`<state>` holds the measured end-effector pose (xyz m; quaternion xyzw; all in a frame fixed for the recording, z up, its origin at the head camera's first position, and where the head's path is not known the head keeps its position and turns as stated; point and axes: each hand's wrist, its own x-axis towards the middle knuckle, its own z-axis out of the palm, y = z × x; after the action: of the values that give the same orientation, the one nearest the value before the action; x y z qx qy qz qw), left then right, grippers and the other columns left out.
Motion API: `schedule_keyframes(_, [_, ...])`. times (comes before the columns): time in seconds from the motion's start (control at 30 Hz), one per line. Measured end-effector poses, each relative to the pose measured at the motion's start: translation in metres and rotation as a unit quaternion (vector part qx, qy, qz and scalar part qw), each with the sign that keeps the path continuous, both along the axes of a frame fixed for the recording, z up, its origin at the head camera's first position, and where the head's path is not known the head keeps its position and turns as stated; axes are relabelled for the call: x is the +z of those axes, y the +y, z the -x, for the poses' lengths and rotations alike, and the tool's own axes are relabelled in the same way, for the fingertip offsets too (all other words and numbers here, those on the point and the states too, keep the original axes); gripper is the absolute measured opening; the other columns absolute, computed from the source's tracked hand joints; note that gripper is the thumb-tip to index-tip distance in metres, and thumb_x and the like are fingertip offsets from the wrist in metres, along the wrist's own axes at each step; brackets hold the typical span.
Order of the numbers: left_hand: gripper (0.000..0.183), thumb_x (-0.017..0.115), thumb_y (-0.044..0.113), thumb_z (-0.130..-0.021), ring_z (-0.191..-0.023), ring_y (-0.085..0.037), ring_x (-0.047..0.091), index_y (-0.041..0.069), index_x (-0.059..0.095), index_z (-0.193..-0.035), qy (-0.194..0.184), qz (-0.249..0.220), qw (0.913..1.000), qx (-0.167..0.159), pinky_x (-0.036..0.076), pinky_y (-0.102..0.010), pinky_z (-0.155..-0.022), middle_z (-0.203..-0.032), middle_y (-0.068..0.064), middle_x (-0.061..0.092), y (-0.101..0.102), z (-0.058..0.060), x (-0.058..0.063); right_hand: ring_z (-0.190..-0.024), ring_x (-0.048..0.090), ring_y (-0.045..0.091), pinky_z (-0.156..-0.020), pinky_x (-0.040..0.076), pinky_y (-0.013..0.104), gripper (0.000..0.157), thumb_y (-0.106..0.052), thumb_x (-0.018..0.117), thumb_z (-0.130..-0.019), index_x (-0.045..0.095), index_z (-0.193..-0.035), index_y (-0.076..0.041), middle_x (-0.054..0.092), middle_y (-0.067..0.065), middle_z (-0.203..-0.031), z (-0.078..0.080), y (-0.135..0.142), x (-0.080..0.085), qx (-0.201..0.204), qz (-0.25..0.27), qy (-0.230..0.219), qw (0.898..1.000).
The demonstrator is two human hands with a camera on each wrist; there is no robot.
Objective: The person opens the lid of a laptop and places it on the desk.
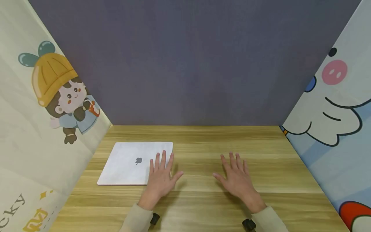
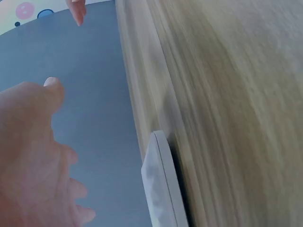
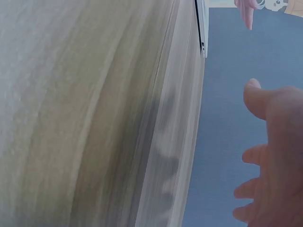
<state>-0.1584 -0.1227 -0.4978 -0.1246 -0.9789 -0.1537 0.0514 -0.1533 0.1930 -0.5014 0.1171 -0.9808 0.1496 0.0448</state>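
Note:
A closed silver laptop (image 1: 124, 164) with a dark apple logo lies flat on the left part of the wooden table. My left hand (image 1: 160, 180) hovers with spread fingers, overlapping the laptop's right front corner in the head view. In the left wrist view the laptop's edge (image 2: 165, 184) shows below that hand (image 2: 33, 156), with a gap between them. Over the right part of the table, my right hand (image 1: 238, 180) is held palm down, fingers spread, and carries nothing. The right wrist view shows this hand (image 3: 279, 156) raised above its shadow on the wood.
The wood-grain table (image 1: 200, 206) ends at a dark grey upright panel (image 1: 197, 64) at the back. A cream cloth with a cartoon figure (image 1: 69, 96) borders the left side. On the right stands a blue and white cartoon cloth (image 1: 342, 129).

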Motion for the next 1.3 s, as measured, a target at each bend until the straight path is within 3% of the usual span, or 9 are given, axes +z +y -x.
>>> schedule_keyframes(0.43, [0.081,0.046,0.061,-0.101,-0.154,-0.044,0.007,0.014,0.023,-0.163,0.005,-0.001,1.0000,-0.001,0.007,-0.060,-0.123,-0.168,-0.022,0.012,-0.016,0.001,-0.006,-0.150,0.012,0.051,-0.119,0.012,0.068,0.082,-0.060,0.052,-0.100,0.028,-0.161,-0.011,0.016,0.029,-0.163,0.001,-0.008,-0.005,0.009,0.016,-0.009,1.000])
schedule_keyframes(0.77, [0.076,0.046,0.055,-0.104,-0.152,-0.047,0.012,0.010,0.027,-0.162,0.004,-0.013,0.9999,-0.002,0.011,-0.064,-0.121,-0.166,-0.026,0.015,-0.035,0.001,0.001,-0.150,0.014,0.050,-0.120,0.013,0.065,0.083,-0.060,0.052,-0.100,0.026,-0.162,-0.012,0.015,0.029,-0.164,0.005,-0.021,-0.007,0.017,0.036,-0.021,0.999])
schedule_keyframes(1.07, [0.071,0.051,0.048,-0.104,-0.148,-0.049,0.022,0.005,0.034,-0.158,0.039,-0.037,0.9986,-0.001,0.023,-0.065,-0.118,-0.163,-0.029,0.023,-0.046,0.001,-0.001,-0.150,0.016,0.049,-0.120,0.015,0.065,0.084,-0.064,0.048,-0.100,0.028,-0.161,-0.010,0.019,0.030,-0.163,0.005,-0.028,-0.003,0.025,0.066,-0.035,0.997])
schedule_keyframes(1.3, [0.070,0.048,0.049,-0.105,-0.148,-0.049,0.024,0.005,0.034,-0.158,0.031,-0.049,0.9983,0.001,0.026,-0.066,-0.115,-0.162,-0.029,0.025,-0.057,-0.001,0.002,-0.150,0.016,0.049,-0.119,0.015,0.066,0.085,-0.063,0.050,-0.099,0.027,-0.162,-0.011,0.018,0.031,-0.163,0.008,-0.036,-0.001,0.029,0.088,-0.051,0.994])
